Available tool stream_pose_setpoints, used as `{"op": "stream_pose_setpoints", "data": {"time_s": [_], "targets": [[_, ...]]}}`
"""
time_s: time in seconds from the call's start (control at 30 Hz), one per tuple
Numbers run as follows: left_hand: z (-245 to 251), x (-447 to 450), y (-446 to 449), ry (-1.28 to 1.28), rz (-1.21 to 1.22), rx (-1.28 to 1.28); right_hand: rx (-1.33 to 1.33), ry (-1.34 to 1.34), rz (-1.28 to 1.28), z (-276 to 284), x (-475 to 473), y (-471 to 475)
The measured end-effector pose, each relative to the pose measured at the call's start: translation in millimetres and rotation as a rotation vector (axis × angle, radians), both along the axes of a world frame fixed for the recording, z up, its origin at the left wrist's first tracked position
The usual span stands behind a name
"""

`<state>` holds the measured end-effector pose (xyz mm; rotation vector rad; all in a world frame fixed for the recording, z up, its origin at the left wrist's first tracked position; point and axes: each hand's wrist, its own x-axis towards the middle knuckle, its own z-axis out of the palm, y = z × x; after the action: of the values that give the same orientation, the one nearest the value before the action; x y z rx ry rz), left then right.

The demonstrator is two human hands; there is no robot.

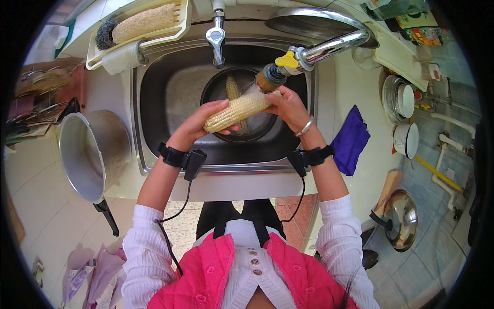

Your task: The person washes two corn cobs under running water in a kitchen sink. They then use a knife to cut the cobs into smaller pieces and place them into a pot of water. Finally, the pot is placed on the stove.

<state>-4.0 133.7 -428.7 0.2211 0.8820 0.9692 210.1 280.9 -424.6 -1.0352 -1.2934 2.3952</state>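
A pale husked corn cob (pixel 236 112) is held slantwise over the sink, one end in each hand. My left hand (pixel 202 119) supports its lower left end, the thumb on top and fingers beneath. At the upper right end, my right hand (pixel 288 106) grips the tip. The chrome faucet's spout (pixel 270 79) is right above the cob, and water appears to run onto it. Beneath, a dark round pan (pixel 266 125) stands in the steel sink (pixel 173 143) with another corn cob (pixel 232 88) in it, partly hidden by the held one.
A second tap (pixel 217 40) rises at the sink's back edge. To the left stands a metal pot (pixel 115 143) with a black handle. A purple cloth (pixel 351 141) lies to the right. A cream rack (pixel 183 23) holds a loofah (pixel 144 24). A metal lid (pixel 403 222) is farther right.
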Motion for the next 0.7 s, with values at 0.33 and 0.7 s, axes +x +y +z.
{"op": "stream_pose_setpoints", "data": {"time_s": [0.33,0.7], "targets": [[16.7,10.1,38.2,0.385,-0.474,0.12,1.476,-0.471,0.632,15.3,-13.1,2.2],[-1.1,27.7,70.7,1.621,-0.766,0.803,1.264,-0.713,0.554,12.8,-21.3,-13.2]]}}
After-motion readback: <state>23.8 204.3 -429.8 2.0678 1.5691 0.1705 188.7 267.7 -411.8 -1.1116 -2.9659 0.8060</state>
